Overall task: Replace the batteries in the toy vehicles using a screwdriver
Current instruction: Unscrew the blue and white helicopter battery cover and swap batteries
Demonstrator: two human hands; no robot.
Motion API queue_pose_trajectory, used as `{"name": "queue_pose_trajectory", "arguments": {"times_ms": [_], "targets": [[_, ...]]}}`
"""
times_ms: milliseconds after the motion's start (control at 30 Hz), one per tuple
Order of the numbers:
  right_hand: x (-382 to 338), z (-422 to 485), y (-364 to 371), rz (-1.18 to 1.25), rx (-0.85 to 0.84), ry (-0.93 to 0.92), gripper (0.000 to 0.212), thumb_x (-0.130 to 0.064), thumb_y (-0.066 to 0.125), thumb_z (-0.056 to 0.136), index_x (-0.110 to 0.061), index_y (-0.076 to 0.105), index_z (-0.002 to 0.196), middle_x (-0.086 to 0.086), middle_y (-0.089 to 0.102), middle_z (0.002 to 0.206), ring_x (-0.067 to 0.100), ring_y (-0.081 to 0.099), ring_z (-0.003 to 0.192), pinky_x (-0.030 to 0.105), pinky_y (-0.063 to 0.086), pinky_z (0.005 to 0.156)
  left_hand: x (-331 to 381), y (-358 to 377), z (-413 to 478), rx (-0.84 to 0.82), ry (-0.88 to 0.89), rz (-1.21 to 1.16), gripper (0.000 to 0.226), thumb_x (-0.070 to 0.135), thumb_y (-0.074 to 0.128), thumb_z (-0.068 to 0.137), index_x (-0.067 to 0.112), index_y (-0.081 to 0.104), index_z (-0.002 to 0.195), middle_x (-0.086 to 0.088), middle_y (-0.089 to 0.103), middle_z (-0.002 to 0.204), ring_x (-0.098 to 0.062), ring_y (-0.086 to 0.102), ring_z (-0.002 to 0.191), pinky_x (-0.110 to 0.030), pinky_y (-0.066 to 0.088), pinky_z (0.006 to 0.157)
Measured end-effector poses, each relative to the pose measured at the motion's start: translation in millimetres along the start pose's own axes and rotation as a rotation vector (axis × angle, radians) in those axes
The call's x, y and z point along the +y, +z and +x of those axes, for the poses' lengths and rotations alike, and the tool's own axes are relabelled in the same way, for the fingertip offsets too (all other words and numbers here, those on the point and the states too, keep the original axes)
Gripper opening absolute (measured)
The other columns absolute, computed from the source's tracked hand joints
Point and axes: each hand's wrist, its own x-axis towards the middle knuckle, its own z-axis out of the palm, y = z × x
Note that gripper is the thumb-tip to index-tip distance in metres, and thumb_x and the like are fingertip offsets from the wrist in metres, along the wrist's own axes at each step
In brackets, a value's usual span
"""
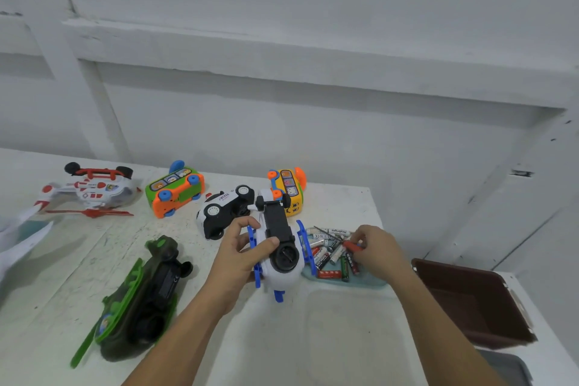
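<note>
A white and blue toy helicopter [283,273] lies upside down at the table's middle, its black underside facing up. My left hand [241,252] grips its left side, thumb across the black panel. My right hand [377,249] reaches over a pile of batteries [330,255] on a pale teal tray [369,282] and pinches a small red-handled screwdriver [352,246]. Several other toys lie overturned: a green camouflage helicopter [141,301], a black and white police car [224,210], an orange and green bus [175,189], a yellow bus [289,186], and a red and white helicopter [91,189].
A dark brown plastic bin [470,298] sits at the table's right edge, with a grey one [507,365] below it. A white toy plane [18,238] pokes in at the far left. A white wall stands close behind the table.
</note>
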Motion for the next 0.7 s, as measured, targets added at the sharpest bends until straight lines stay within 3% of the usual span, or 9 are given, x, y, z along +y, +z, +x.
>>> {"name": "queue_pose_trajectory", "arguments": {"times_ms": [67, 167, 333, 433, 567, 700], "targets": [[-4, -2, -8, 0.198, 0.032, 0.056, 0.006, -0.020, 0.071, 0.086, -0.020, 0.065, 0.086, 0.000, 0.067, 0.087, 0.012, 0.058, 0.075, 0.024, 0.043, 0.059, 0, -2, 3, -0.012, -0.007, 0.027, 0.029, 0.013, 0.072, 0.086, 0.022, 0.050, 0.103, -0.005, 0.070, 0.105, -0.028, 0.074, 0.079, -0.043, 0.056, 0.066], [-19, -11, -26, 0.556, 0.112, 0.092, 0.008, -0.007, 0.071, 0.082, -0.015, 0.071, 0.082, 0.009, 0.072, 0.085, 0.021, 0.065, 0.076, 0.039, 0.059, 0.075, 1, -2, 5, -0.041, -0.029, 0.027, 0.030, 0.008, 0.069, 0.087, 0.018, 0.047, 0.105, -0.003, 0.070, 0.101, -0.024, 0.074, 0.072, -0.034, 0.057, 0.056], [-56, -31, -60, 0.957, 0.190, 0.018, 0.015, 0.011, 0.061, 0.085, -0.001, 0.070, 0.082, 0.014, 0.073, 0.079, 0.028, 0.072, 0.083, 0.032, 0.062, 0.071, 2, -4, 6, -0.079, -0.030, 0.010, 0.045, 0.003, 0.066, 0.089, 0.035, 0.047, 0.113, 0.010, 0.069, 0.086, -0.013, 0.072, 0.065, -0.026, 0.055, 0.050], [-77, -40, -71, 1.005, 0.259, -0.079, 0.018, 0.014, 0.061, 0.082, -0.002, 0.070, 0.081, 0.017, 0.066, 0.076, 0.031, 0.071, 0.081, 0.035, 0.062, 0.072, 3, -7, 6, -0.105, 0.008, 0.012, 0.060, -0.001, 0.065, 0.088, 0.045, 0.043, 0.119, 0.011, 0.072, 0.084, -0.009, 0.072, 0.070, -0.024, 0.056, 0.054], [-104, -53, -78, 0.923, 0.295, -0.263, 0.034, 0.016, 0.057, 0.081, -0.008, 0.062, 0.104, 0.012, 0.048, 0.077, 0.026, 0.073, 0.079, 0.036, 0.062, 0.067, 5, -12, 6, -0.111, 0.035, 0.016, 0.067, -0.002, 0.066, 0.086, 0.041, 0.040, 0.130, 0.005, 0.066, 0.097, -0.004, 0.071, 0.073, -0.021, 0.056, 0.057], [-124, -59, -70, 0.783, 0.354, -0.387, 0.044, 0.008, 0.048, 0.089, -0.032, 0.047, 0.106, 0.010, 0.050, 0.088, 0.018, 0.072, 0.081, 0.037, 0.062, 0.070, 3, -16, 8, -0.090, 0.050, 0.018, 0.070, 0.000, 0.067, 0.086, 0.044, 0.038, 0.133, 0.007, 0.064, 0.103, -0.002, 0.071, 0.072, -0.014, 0.052, 0.056]]}}
